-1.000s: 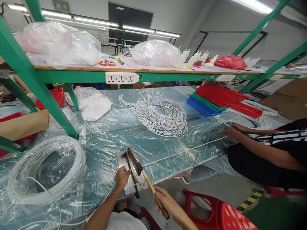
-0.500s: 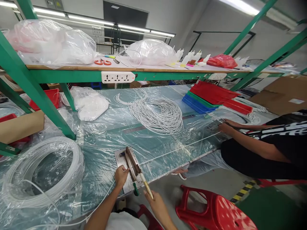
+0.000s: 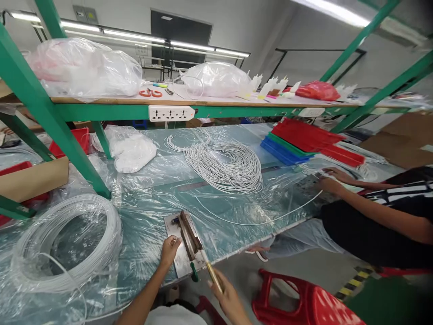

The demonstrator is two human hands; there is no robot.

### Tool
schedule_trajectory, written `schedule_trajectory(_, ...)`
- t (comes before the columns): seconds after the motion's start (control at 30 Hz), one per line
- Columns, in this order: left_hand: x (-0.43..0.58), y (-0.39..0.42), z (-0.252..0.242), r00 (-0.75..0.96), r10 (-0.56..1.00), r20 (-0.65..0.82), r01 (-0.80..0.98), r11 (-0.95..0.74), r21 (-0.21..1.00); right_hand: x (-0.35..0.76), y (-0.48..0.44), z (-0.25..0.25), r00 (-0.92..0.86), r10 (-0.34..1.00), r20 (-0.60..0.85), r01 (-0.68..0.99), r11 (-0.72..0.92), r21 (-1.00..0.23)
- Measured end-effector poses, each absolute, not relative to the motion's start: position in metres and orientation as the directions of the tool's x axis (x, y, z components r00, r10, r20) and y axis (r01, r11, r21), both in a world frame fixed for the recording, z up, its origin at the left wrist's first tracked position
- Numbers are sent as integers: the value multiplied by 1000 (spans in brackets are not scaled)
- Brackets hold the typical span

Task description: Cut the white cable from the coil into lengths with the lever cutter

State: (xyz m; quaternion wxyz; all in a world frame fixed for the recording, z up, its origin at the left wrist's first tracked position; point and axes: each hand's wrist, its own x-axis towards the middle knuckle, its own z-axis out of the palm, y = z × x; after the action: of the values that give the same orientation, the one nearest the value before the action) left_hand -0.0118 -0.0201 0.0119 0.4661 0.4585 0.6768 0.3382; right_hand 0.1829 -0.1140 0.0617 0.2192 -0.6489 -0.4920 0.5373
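Note:
A lever cutter (image 3: 188, 239) with a metal base plate and a long brown blade arm is fixed near the bench's front edge. Just left of its blade, my left hand (image 3: 170, 249) is closed in a pinch on the end of a white cable (image 3: 118, 310), which trails back to the left. My right hand (image 3: 226, 291) wraps around the cutter's brass-coloured handle (image 3: 214, 274), low past the bench edge. A small green grip (image 3: 194, 272) sticks out beside the plate. To the right, a separate length of white cable (image 3: 250, 223) curves over the bench toward a co-worker's hands (image 3: 329, 183).
On the plastic-covered bench (image 3: 145, 225) lie a big cable coil (image 3: 113, 239) at left and a pile of cut cables (image 3: 226, 169) in the middle. Stacked trays (image 3: 287, 151) stand back right. A green frame post (image 3: 81, 153) rises at left; a red stool (image 3: 304, 300) stands below right.
The cable between cutter and co-worker was straight and taut; now it is separate from the cutter and slack in a curve. The view has shifted slightly. Both my hands keep their grips.

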Motion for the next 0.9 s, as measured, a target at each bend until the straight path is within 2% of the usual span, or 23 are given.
schedule_trajectory(0.07,-17,-23,20,-105,941,-321,252,337,907,188,-103,92,-27,870,-493,285,-466,-838)
schedule_trajectory(0.17,-28,-30,41,-13,947,-320,176,318,932,188,-73,146,-146,812,-565,65,-562,-825)
schedule_trajectory(0.27,-38,-39,64,57,960,-274,156,262,952,174,-23,198,-264,833,-487,-138,-532,-835)
schedule_trajectory(0.4,-47,-48,88,95,950,-297,246,266,932,136,68,231,-369,843,-391,-252,-496,-831)
schedule_trajectory(0.5,-52,-54,97,169,926,-338,216,300,929,101,135,228,-357,860,-364,-176,-445,-878)
schedule_trajectory(0.6,-57,-57,104,161,916,-368,178,339,924,68,184,217,-287,878,-384,-28,-408,-913)
schedule_trajectory(0.67,-63,-58,111,139,903,-407,140,388,911,53,200,210,-265,889,-374,12,-384,-923)
schedule_trajectory(0.8,-82,-56,139,95,904,-416,-55,422,905,44,185,197,-246,923,-296,49,-293,-955)
schedule_trajectory(0.9,-99,-52,170,-48,931,-361,-219,343,913,50,128,176,-360,889,-284,85,-272,-958)
